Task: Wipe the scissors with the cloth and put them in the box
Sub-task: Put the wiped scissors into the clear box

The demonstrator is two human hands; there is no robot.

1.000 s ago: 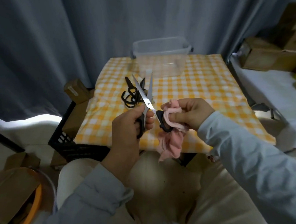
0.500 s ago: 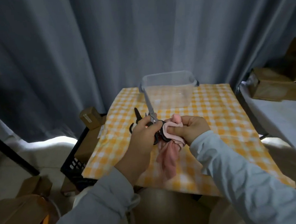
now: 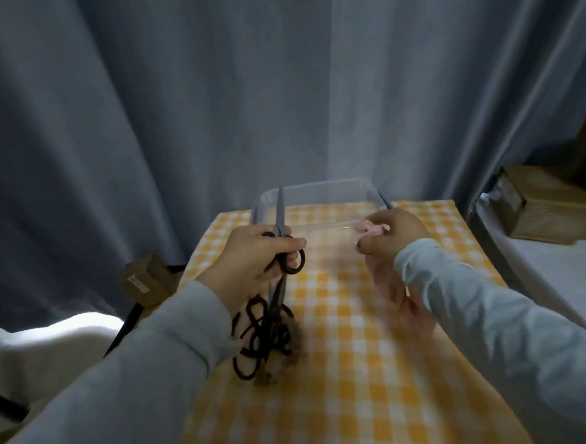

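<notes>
The scissors [image 3: 279,219] are up off the tabletop [image 3: 362,372] in the left hand [image 3: 252,255]. Their blades are together and point up and away, and the tip shows against the left end of the box [image 3: 317,186]. The left hand's fingers are curled tight round the black handles, with the thumb lying across the top. One handle ring sticks out just under the thumb. The wrist is bent slightly upward, and the forearm comes in from the lower left in a pale sleeve [image 3: 139,368].

The right hand [image 3: 391,233] is level with the left and well apart from it, at the near right corner of the box. It is closed in a fist on the pink cloth [image 3: 386,284], with the knuckles turned toward the camera. A fold of the cloth shows at the top of the fist and the rest hangs below the hand, blurred. The cloth and the held scissors do not touch.

The box is clear plastic and stands open at the far end of the tabletop, which is covered in yellow-and-white check. Below the left hand a heap of spare scissors [image 3: 262,337] with black handles lies tangled on the check. A grey curtain [image 3: 175,109] hangs behind. Cardboard cartons [image 3: 541,206] sit at the right, and a small carton [image 3: 144,279] sits at the left.
</notes>
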